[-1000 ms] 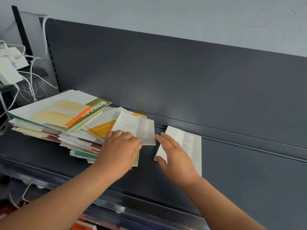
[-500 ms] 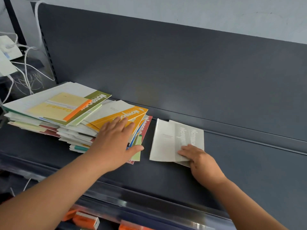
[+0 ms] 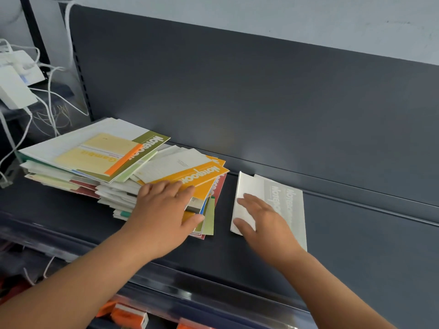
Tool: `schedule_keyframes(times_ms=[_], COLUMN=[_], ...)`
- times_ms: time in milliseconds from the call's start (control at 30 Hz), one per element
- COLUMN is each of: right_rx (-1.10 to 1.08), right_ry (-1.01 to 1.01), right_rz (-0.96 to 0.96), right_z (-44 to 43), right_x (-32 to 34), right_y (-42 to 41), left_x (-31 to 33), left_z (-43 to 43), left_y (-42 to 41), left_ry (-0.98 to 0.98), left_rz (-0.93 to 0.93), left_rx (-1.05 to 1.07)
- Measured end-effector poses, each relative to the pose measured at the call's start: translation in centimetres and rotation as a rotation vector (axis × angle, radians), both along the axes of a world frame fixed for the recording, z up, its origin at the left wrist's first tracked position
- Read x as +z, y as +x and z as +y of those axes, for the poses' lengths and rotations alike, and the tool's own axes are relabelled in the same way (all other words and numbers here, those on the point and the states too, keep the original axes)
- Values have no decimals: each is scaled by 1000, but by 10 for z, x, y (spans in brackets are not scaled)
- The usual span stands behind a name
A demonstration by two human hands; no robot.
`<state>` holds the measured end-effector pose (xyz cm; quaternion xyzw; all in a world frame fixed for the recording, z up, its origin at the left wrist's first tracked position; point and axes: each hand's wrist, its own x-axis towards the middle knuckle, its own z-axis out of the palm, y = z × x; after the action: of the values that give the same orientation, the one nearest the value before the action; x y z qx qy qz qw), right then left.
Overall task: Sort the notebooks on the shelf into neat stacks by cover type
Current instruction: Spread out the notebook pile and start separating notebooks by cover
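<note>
Notebooks (image 3: 114, 167) lie in a messy pile at the left of the dark shelf (image 3: 356, 245), with two white notebooks (image 3: 292, 210) just beside it. The left hand (image 3: 164, 210) rests flat on the pile's orange notebook (image 3: 202, 176). The right hand (image 3: 263, 219), fingers spread, presses the white ones.

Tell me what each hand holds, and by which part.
Right hand lies flat on the grey notebooks, gripping nothing. Left hand: fingers on the orange notebook at its near corner, thumb against the pile; a pinch cannot be told.
</note>
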<state>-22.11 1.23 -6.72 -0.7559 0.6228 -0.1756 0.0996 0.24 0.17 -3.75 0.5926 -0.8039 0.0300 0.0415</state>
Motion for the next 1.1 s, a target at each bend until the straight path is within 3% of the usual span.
schedule_keyframes(times_ms=[167, 300, 400, 633, 833, 1100], right_rx=[69, 78, 94, 98, 113, 37], right_ry=[-49, -49, -62, -209, -344, -399], right_rz=[-72, -47, -45, 18, 99, 29], right_z=[-9, -16, -18, -24, -32, -39], right_x=[7, 6, 3, -6, -13, -21], right_y=[41, 52, 57, 56, 57, 29], left_x=[7, 9, 7, 11, 12, 7], left_z=[0, -8, 2, 1, -25, -21], left_y=[13, 30, 20, 17, 32, 9], left_ry=[-37, 20, 29, 12, 100, 157], left_rz=[160, 66, 48, 255, 92, 94], left_rx=[-67, 95, 45, -60, 72, -78])
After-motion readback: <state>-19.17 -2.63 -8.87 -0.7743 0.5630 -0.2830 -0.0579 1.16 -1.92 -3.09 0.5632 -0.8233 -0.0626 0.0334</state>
